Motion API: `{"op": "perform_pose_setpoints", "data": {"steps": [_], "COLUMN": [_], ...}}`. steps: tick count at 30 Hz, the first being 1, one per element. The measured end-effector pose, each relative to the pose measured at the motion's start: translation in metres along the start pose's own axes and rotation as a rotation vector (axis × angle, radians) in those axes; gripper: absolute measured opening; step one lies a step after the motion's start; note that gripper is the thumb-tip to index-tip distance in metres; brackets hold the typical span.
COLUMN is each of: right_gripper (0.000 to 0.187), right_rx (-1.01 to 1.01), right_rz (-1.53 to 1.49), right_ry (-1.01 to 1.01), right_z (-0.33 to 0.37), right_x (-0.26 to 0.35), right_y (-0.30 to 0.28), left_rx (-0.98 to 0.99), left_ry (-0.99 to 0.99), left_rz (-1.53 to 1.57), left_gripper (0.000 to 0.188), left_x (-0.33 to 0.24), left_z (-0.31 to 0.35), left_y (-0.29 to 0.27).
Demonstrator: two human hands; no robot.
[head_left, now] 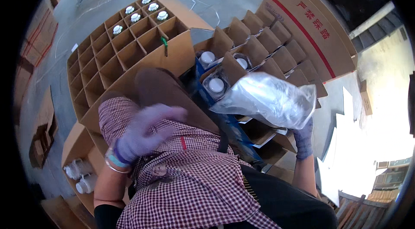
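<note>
Right hand point(304, 138), gloved, pinched the clear plastic bag point(272, 99) above the divided carton point(237, 33), seemingly mid-transfer, while the blurred left hand point(149, 129), fingers spread, was probably needed for steadying.

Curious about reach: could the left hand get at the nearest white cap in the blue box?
Probably yes: the left hand looks empty and the cap shows, though the bag in the right hand is close.

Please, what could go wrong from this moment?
The plastic bag could slip, since only the right hand holds it, at one end. It might also catch on the upright dividers close by. The green tool at the carton's edge could perhaps be knocked off.
</note>
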State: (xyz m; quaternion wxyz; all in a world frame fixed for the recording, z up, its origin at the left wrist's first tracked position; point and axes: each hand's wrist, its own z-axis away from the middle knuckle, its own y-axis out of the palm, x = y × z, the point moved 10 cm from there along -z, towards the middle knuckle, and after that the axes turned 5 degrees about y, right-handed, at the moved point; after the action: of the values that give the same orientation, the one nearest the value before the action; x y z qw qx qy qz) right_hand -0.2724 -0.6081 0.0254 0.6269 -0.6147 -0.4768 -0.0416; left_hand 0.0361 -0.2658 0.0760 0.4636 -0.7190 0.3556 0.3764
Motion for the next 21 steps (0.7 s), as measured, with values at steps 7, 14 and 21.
{"op": "perform_pose_setpoints", "data": {"steps": [7,14,21], "right_gripper": [0.054,0.067,0.073], "right_rx": [-0.006,0.252,0.258], "right_rz": [0.359,0.167,0.599], "right_ry": [0.272,0.362,0.127], "right_z": [-0.038,-0.075,-0.044], "right_x": [-0.014,-0.007,0.04], "right_y": [0.087,0.114,0.113], "left_rx": [-0.605,-1.091,-1.465], "left_ry": [-0.465,-0.66,-0.875], "left_rz": [-0.029,-0.004,0.285], "left_gripper": [0.032,0.041,0.045], "left_x": [0.101,0.156,0.225], "left_z": [0.187,0.419,0.578], "left_y": [-0.124,-0.144,-0.084]}}
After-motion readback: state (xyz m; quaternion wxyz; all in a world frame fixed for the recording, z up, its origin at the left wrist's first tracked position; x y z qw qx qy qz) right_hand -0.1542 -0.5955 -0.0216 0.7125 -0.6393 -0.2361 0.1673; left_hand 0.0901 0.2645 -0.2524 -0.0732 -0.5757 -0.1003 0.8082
